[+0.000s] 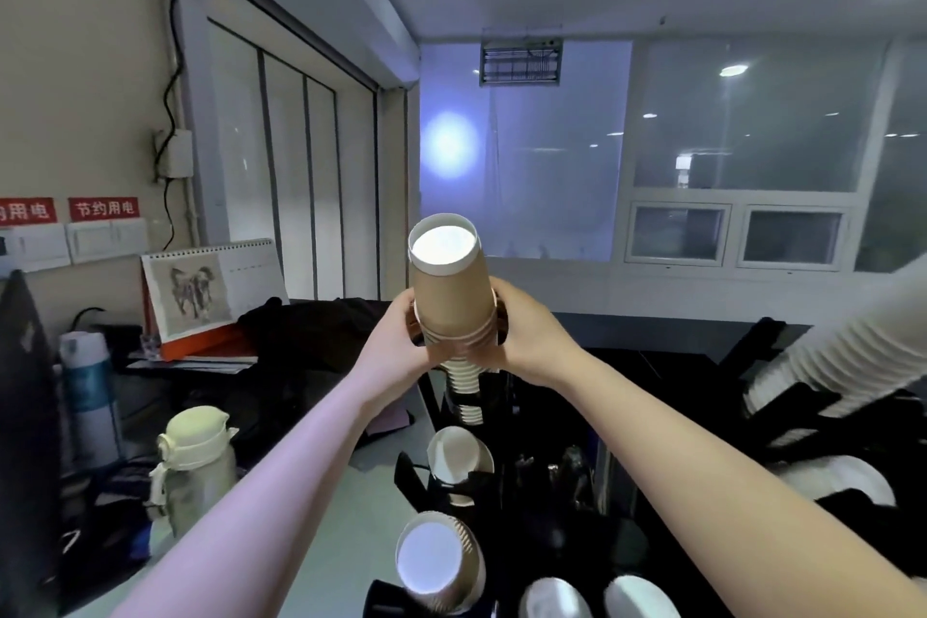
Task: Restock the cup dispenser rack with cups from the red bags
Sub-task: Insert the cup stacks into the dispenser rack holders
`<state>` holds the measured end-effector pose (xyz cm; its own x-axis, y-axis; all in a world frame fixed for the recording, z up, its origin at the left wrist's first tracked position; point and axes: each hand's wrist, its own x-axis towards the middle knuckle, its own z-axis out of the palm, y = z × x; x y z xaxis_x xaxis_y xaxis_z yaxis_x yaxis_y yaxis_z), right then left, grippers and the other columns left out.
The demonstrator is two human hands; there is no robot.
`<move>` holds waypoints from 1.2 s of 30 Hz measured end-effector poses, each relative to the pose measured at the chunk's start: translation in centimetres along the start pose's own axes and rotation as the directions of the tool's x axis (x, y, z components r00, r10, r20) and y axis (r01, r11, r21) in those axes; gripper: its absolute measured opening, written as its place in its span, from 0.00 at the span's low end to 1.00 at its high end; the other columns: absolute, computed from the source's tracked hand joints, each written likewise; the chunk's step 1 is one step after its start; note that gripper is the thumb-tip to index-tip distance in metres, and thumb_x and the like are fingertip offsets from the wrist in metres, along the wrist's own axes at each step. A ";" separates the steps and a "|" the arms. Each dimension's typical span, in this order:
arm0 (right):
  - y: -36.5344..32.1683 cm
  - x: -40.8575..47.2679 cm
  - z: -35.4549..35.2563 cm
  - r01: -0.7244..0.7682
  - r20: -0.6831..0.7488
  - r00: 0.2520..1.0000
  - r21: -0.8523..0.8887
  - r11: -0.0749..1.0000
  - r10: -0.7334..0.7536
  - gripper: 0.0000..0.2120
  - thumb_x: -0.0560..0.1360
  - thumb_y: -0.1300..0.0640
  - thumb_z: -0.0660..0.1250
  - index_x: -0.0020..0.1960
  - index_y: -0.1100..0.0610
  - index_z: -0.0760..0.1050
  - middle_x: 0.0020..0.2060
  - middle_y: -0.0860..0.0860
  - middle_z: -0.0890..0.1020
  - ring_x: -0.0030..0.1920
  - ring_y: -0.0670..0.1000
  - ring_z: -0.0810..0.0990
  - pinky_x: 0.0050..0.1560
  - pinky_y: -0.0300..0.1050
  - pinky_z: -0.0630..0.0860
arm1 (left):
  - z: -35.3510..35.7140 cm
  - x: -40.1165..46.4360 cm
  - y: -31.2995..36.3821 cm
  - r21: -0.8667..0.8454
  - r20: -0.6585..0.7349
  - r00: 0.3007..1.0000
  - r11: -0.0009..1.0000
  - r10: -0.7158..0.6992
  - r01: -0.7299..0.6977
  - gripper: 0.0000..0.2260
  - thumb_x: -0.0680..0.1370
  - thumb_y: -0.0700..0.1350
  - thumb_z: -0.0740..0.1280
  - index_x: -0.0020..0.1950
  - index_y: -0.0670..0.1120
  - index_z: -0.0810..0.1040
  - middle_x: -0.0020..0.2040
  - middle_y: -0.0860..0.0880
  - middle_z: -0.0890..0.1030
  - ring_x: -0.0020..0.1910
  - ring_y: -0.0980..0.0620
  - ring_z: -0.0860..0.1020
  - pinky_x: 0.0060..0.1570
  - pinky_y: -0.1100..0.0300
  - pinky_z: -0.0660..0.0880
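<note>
While clasped by both hands (401, 336), smooth brown paper cups (449, 301).

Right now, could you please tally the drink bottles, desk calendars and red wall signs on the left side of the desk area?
Drink bottles: 2 (cream lidded flask, white-and-teal tall bottle)
Desk calendars: 1 (spiral-bound calendar with an orange base)
Red wall signs with white characters: 2 ()
Total: 5
</note>
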<state>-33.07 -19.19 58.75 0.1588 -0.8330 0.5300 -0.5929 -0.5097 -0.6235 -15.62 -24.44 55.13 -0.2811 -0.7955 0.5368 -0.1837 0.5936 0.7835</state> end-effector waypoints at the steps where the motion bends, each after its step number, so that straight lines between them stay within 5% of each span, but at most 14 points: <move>1: 0.3 0.0 0.2 -0.002 -0.009 1.000 -0.006 1.000 0.002 0.30 0.61 0.50 0.76 0.61 0.50 0.73 0.51 0.40 0.80 0.50 0.36 0.78 0.48 0.34 0.74 | 0.1 0.0 0.0 -0.014 -0.003 1.000 1.000 0.017 -0.017 0.38 0.61 0.57 0.79 0.67 0.53 0.69 0.60 0.56 0.79 0.58 0.59 0.78 0.56 0.58 0.76; 6: 1.8 0.7 0.7 -0.001 -0.037 0.999 0.003 1.000 0.001 0.26 0.64 0.59 0.77 0.60 0.52 0.75 0.52 0.47 0.82 0.53 0.48 0.81 0.55 0.54 0.77 | 0.3 0.2 0.0 -0.095 -0.003 0.998 0.994 0.055 -0.055 0.38 0.61 0.54 0.80 0.67 0.51 0.69 0.58 0.55 0.80 0.56 0.59 0.79 0.51 0.64 0.76; 10: 3.0 0.5 1.3 -0.016 -0.039 0.999 0.050 0.999 0.018 0.30 0.63 0.56 0.78 0.59 0.37 0.70 0.52 0.35 0.79 0.53 0.35 0.78 0.53 0.37 0.76 | 0.2 0.1 -0.5 -0.111 0.019 0.999 0.993 0.040 -0.038 0.36 0.63 0.47 0.81 0.67 0.52 0.69 0.59 0.55 0.80 0.58 0.56 0.79 0.55 0.57 0.77; 12: 4.0 0.7 1.7 -0.057 -0.022 0.998 0.102 0.993 0.059 0.37 0.64 0.56 0.79 0.66 0.42 0.66 0.56 0.39 0.79 0.56 0.39 0.78 0.55 0.40 0.76 | 0.3 0.1 -0.6 -0.100 0.012 0.999 0.994 0.036 -0.035 0.34 0.63 0.44 0.80 0.66 0.52 0.70 0.58 0.54 0.80 0.58 0.56 0.79 0.57 0.53 0.77; 17: 5.2 1.9 2.4 -0.038 -0.012 0.999 0.194 0.980 0.041 0.40 0.61 0.58 0.82 0.65 0.45 0.63 0.56 0.40 0.77 0.52 0.33 0.77 0.42 0.25 0.73 | 1.0 0.1 0.1 -0.114 -0.069 0.997 0.993 0.017 -0.025 0.34 0.63 0.46 0.79 0.66 0.47 0.70 0.59 0.48 0.80 0.58 0.51 0.78 0.58 0.46 0.76; 22: 6.1 3.1 2.1 0.025 0.039 0.999 0.148 0.989 -0.031 0.40 0.59 0.52 0.82 0.64 0.37 0.66 0.55 0.34 0.79 0.54 0.34 0.77 0.49 0.30 0.73 | 2.0 0.4 1.1 -0.115 -0.172 0.983 0.990 0.060 -0.080 0.25 0.63 0.43 0.78 0.58 0.47 0.77 0.52 0.46 0.83 0.53 0.47 0.81 0.53 0.48 0.78; 26: 7.1 3.7 1.9 0.082 0.048 0.995 0.142 0.986 -0.089 0.37 0.57 0.50 0.82 0.60 0.34 0.70 0.51 0.34 0.81 0.51 0.36 0.79 0.49 0.36 0.76 | 2.8 0.5 1.3 -0.077 -0.255 0.965 0.994 0.057 -0.079 0.21 0.63 0.43 0.76 0.55 0.50 0.77 0.45 0.54 0.84 0.44 0.57 0.82 0.43 0.60 0.78; 30: 7.6 4.1 1.6 0.151 0.060 0.986 0.118 0.981 -0.158 0.39 0.56 0.51 0.81 0.61 0.32 0.69 0.52 0.35 0.81 0.51 0.37 0.79 0.49 0.36 0.75 | 3.3 0.5 1.4 -0.107 -0.303 0.950 0.987 0.083 -0.120 0.27 0.64 0.44 0.77 0.60 0.42 0.75 0.52 0.43 0.82 0.53 0.46 0.81 0.53 0.49 0.78; 36: 7.7 4.9 1.5 0.168 0.043 0.984 0.114 0.979 -0.174 0.39 0.57 0.43 0.78 0.66 0.40 0.69 0.57 0.44 0.78 0.57 0.45 0.77 0.58 0.52 0.75 | 3.3 1.4 1.9 -0.259 -0.320 0.947 0.959 0.028 -0.116 0.31 0.65 0.49 0.75 0.65 0.40 0.71 0.56 0.38 0.79 0.56 0.39 0.79 0.58 0.38 0.74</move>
<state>-35.69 -27.45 55.71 0.2935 -0.7402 0.6050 -0.4640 -0.6636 -0.5868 -19.44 -24.01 56.38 0.0299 -0.7755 0.6307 0.1010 0.6301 0.7699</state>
